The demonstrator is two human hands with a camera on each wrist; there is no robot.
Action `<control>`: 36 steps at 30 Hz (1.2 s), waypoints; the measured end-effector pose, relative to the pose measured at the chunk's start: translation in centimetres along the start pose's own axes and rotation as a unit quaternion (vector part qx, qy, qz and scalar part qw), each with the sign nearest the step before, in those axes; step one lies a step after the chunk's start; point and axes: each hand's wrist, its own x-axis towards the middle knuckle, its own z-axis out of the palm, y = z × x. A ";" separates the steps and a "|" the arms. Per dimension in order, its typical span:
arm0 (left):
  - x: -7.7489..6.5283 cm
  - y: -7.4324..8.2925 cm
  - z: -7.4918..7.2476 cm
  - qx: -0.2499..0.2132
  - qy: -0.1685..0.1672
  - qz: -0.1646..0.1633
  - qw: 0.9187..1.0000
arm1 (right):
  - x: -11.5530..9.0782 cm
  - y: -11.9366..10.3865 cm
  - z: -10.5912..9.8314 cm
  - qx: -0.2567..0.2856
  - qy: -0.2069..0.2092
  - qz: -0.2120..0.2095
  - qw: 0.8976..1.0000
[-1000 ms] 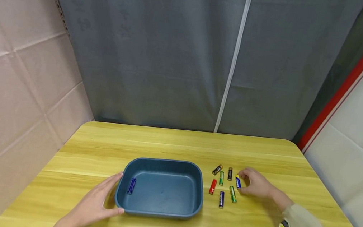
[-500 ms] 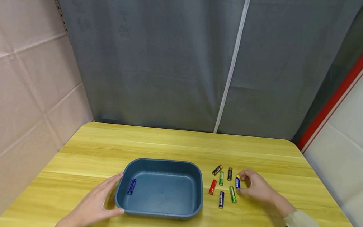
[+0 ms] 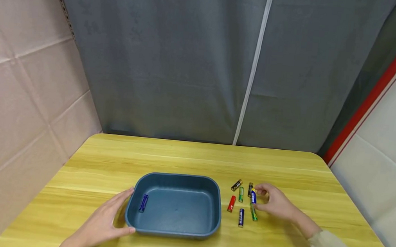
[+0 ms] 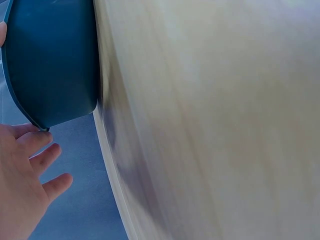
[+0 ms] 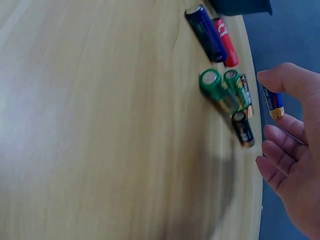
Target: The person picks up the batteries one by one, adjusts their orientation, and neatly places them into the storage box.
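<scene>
My right hand point(image 3: 277, 203) pinches a blue battery with a yellow end point(image 3: 253, 196) between thumb and fingertip. In the right wrist view that battery point(image 5: 274, 104) hangs off the table surface, the other fingers spread below it. In the head view it overlaps the top of a green battery point(image 3: 253, 213). My left hand point(image 3: 104, 219) rests against the left end of a dark blue plastic basin point(image 3: 174, 233), thumb at the near corner and fingers along the rim. Inside the basin, at its left, lie two dark blue batteries point(image 3: 143, 203) side by side.
Right of the basin lie several batteries: a red one point(image 3: 231, 203), a purple-blue one point(image 3: 241, 218), another green one point(image 3: 241, 194) and two black ones, one slanted point(image 3: 236, 185) and one upright in view point(image 3: 250, 189). The wooden table point(image 3: 195, 158) ends at a grey curtain point(image 3: 173, 78).
My right hand has lifted the blue-and-yellow battery from its spot and carried it slightly left, over the green battery. The left hand and basin have stayed put.
</scene>
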 end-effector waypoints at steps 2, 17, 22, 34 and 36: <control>0.0 0.0 0.0 0.001 0.003 0.003 1.000 | 0.2 -0.3 0.0 0.002 0.000 0.002 1.000; 0.3 -0.2 0.2 -0.005 -0.003 -0.001 1.000 | 1.3 -3.8 0.5 0.041 -0.008 -0.049 0.998; 0.3 -0.2 0.2 -0.002 -0.002 0.001 1.000 | 1.8 -5.4 1.1 0.055 -0.009 -0.072 0.996; 0.3 -0.2 -0.1 0.000 -0.010 -0.007 1.000 | 3.3 -9.8 3.0 0.089 -0.031 -0.084 0.992; 0.3 -0.2 0.0 -0.002 -0.010 -0.006 1.000 | 3.7 -10.5 3.3 0.085 -0.032 -0.090 0.992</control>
